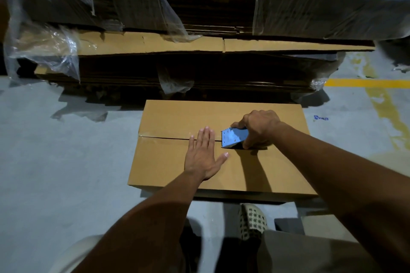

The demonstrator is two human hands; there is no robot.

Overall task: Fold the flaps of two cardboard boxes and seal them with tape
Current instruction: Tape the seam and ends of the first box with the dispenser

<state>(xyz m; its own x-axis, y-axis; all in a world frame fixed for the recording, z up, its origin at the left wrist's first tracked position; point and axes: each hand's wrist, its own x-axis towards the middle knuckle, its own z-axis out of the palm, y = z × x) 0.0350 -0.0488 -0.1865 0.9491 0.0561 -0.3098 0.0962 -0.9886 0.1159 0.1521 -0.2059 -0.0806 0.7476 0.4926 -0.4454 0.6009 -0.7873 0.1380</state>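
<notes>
Plain brown cardboard box (177,168) lying flaps-closed on floor, left hand (204,153) pressing flat and open, right hand (259,128) gripping blue tape dispenser (234,137) at centre seam

A grey concrete floor (55,162) fills the lower and left parts of the frame, with a yellow painted line (366,82) at the right edge. A closed cardboard box (177,117) lies flat at centre. Behind it, across the upper frame, sits a stack of flattened cardboard (199,66) partly wrapped in clear plastic film (44,51). A perforated shoe (251,220) stands at lower centre.
</notes>
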